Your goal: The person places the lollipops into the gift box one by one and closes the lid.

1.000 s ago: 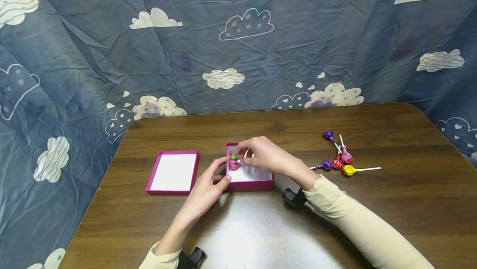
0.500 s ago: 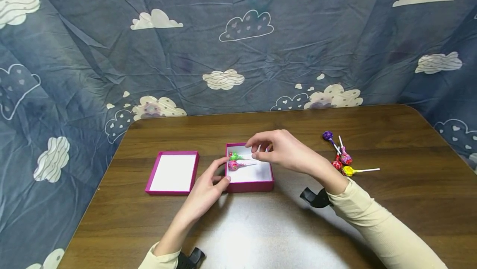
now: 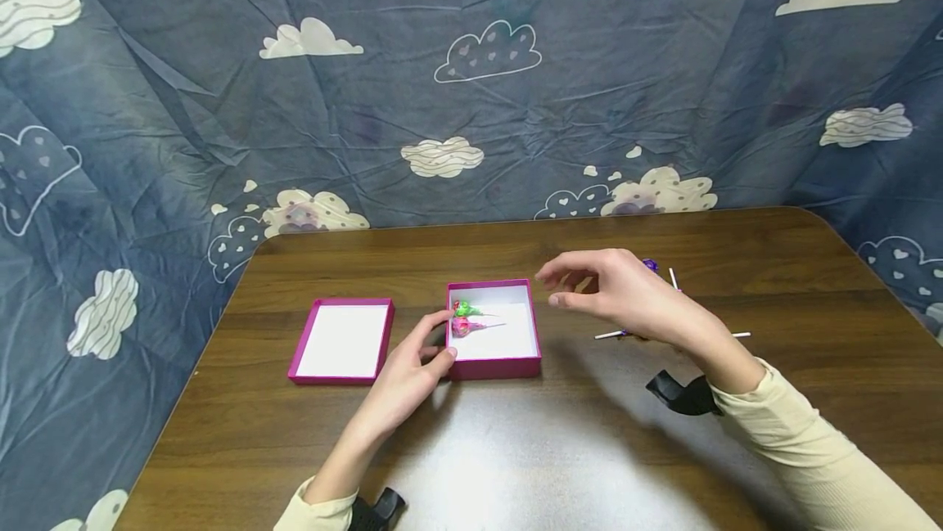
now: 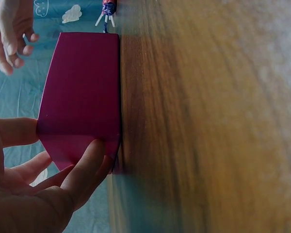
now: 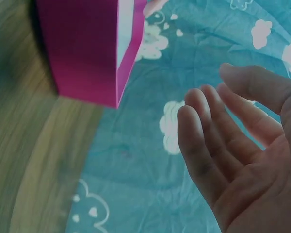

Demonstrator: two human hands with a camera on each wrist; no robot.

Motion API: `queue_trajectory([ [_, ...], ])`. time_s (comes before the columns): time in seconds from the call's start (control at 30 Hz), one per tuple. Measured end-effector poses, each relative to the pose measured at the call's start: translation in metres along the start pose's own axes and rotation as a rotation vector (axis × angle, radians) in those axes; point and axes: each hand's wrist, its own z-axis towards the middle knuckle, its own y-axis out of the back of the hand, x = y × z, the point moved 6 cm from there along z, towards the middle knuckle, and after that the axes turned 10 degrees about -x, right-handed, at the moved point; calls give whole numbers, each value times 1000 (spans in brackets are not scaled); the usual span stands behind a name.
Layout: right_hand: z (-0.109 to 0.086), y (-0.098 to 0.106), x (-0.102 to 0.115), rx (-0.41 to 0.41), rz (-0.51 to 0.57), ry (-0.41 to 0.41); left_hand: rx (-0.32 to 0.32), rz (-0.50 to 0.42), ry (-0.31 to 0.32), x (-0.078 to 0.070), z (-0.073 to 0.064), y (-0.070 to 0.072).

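Observation:
My left hand (image 3: pixel 405 371) holds the left end of a small magenta box (image 3: pixel 495 368), thumb at the near corner and fingers along the side. In the left wrist view, its fingers bend about the end of the box (image 4: pixel 82 87). Inside the white-lined box, a green-wrapped lollipop (image 3: pixel 462 308) and a pink-wrapped lollipop (image 3: pixel 461 326) lie side by side, sticks pointing right. My right hand (image 3: pixel 626 294) hovers just right of the box, its fingers loosely bent. The right wrist view shows nothing in that hand (image 5: pixel 242 141).
The box's lid (image 3: pixel 346 340) lies inside up on the left of the brown wooden table (image 3: pixel 471 449). On the right, several lollipops are mostly hidden by my right hand; a purple lollipop (image 3: pixel 650 265) and some sticks show. A cloud-patterned cloth (image 3: pixel 471 105) hangs behind.
The right hand has let go of the pink lollipop in the box and moved right, out over the table toward the other lollipops. The left hand has stayed at the box.

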Motion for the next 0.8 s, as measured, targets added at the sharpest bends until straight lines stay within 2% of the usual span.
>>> queue_trajectory([
  [0.63,-47,38,-50,-28,-134,-73,7,-12,-5,-1,3,0],
  [0.8,-63,44,-60,-60,-182,-32,19,-23,12,-1,0,-1],
])
